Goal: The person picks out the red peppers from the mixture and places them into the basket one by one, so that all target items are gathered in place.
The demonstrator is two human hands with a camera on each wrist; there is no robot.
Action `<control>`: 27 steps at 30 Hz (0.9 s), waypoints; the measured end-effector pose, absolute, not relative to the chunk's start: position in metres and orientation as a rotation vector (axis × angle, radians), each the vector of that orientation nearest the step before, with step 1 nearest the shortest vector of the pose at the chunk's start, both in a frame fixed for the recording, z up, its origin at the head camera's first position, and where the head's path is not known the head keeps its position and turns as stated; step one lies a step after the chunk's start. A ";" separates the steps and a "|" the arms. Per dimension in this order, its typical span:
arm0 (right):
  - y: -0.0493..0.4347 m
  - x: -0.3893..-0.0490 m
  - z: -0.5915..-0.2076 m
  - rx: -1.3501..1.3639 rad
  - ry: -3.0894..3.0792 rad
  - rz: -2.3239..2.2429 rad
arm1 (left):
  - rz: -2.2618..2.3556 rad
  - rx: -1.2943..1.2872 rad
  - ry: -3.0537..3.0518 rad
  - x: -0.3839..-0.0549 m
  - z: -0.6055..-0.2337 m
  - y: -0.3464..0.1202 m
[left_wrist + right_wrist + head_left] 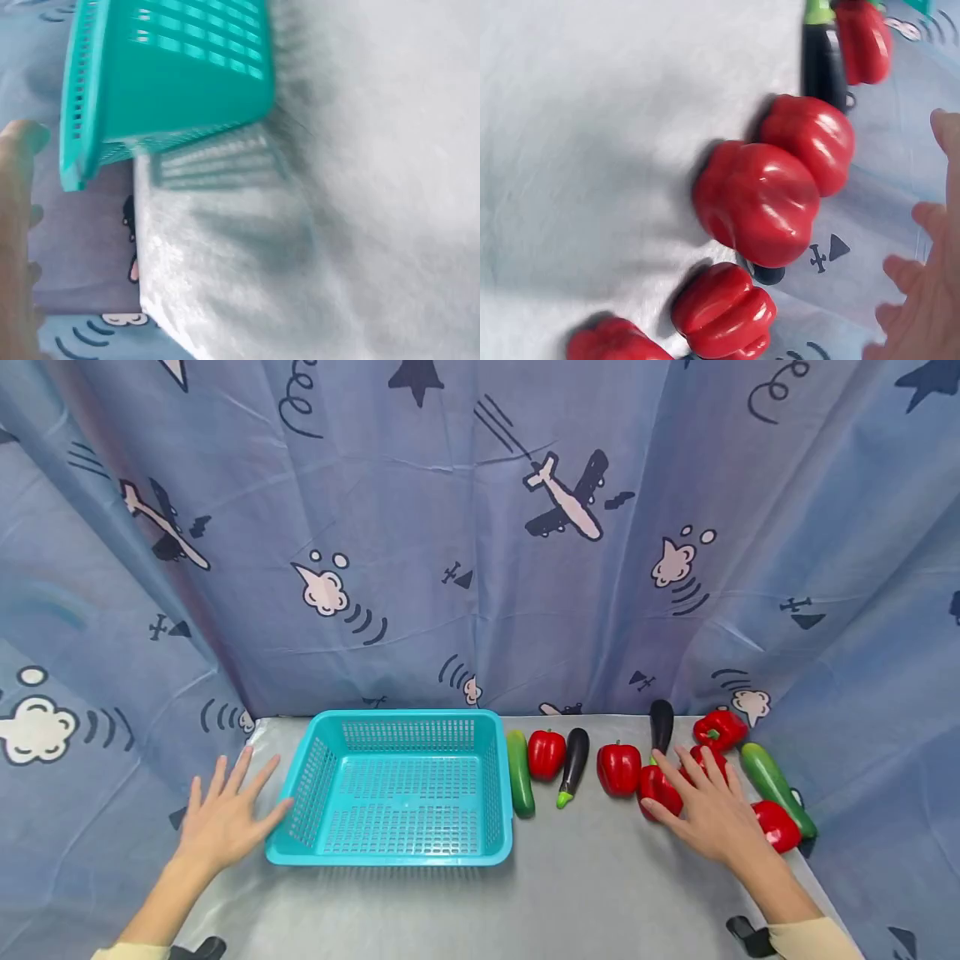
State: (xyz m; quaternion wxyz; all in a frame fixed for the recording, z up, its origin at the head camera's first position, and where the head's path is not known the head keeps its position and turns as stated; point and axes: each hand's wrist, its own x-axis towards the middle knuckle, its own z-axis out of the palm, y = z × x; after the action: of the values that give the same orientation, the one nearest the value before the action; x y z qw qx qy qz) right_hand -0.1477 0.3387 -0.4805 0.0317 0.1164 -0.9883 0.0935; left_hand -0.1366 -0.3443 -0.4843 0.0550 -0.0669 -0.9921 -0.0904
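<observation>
At the left of the head view my left hand [222,822] hovers with fingers spread, its thumb close beside the rim of a turquoise plastic basket [390,860]. The left wrist view shows a small gap between that hand [15,240] and the basket [187,90]. My right hand [712,817], fingers spread and holding nothing, is above a group of red bell peppers. It partly covers a bell pepper [660,792] and another bell pepper [703,762]. In the right wrist view, this hand [926,285] is apart from the bell peppers [757,202].
Right of the basket lie a cucumber [521,774], a bell pepper [546,754], an eggplant [575,764] and another bell pepper [619,769]. Farther right are an eggplant [662,725], a bell pepper [721,729], a cucumber [776,785] and a bell pepper [777,827]. A patterned blue curtain [420,568] surrounds the table [585,893].
</observation>
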 end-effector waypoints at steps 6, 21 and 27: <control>0.338 -0.146 -0.474 0.372 -3.020 0.766 | -0.869 -0.296 -2.832 -0.139 -0.482 -0.350; 0.333 -0.151 -0.491 0.298 -2.626 1.362 | -1.762 -0.075 -2.616 -0.141 -0.508 -0.354; 0.326 -0.162 -0.491 0.255 -2.622 1.438 | -1.872 -0.012 -2.622 -0.141 -0.518 -0.348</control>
State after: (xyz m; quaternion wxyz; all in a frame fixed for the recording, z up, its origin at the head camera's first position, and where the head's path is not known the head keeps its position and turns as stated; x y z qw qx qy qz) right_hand -0.1621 0.3259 -0.4907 0.0700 0.0846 -0.8715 0.4779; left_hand -0.1408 -0.3483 -0.5177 -0.0400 -0.0037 -0.8132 -0.5806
